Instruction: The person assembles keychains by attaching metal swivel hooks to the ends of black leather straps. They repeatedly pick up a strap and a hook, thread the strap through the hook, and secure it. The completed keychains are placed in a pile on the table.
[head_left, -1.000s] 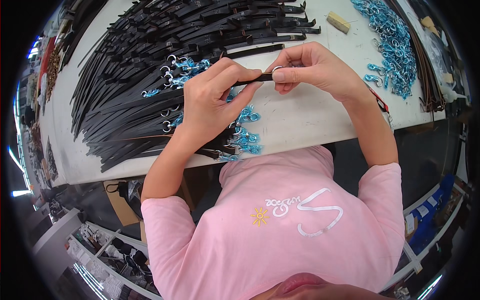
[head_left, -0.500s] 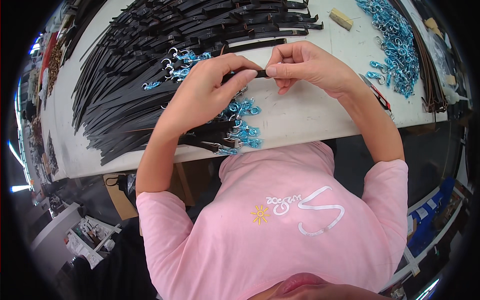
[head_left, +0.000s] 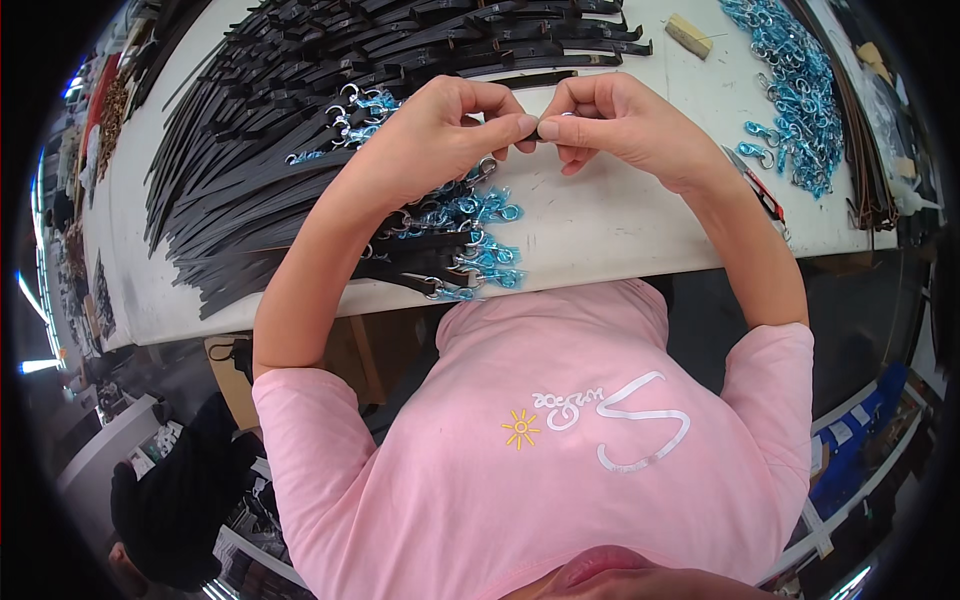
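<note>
The fingertips of my left hand (head_left: 450, 135) and my right hand (head_left: 615, 125) meet above the table, both pinched on the end of a black strap (head_left: 536, 136). Only a small dark bit of it shows between the fingers. Below my left hand lie metal snap hooks in blue wrapping (head_left: 490, 208), joined to several black straps. A second group of wrapped hooks (head_left: 365, 110) rests on the straps behind my left wrist. A large spread of black straps (head_left: 250, 150) covers the table's left side.
A heap of blue-wrapped hooks (head_left: 800, 100) lies at the right, beside a bundle of brown straps (head_left: 850, 130). A red-and-black cutter (head_left: 762, 195) lies near my right forearm. Farther back is a tan block (head_left: 688, 36). A person in black (head_left: 180, 490) appears at the lower left.
My left hand has shifted slightly up and right, its fingertips now against the right hand's. Less of the black strap shows between them. The person in black has come into view at lower left.
</note>
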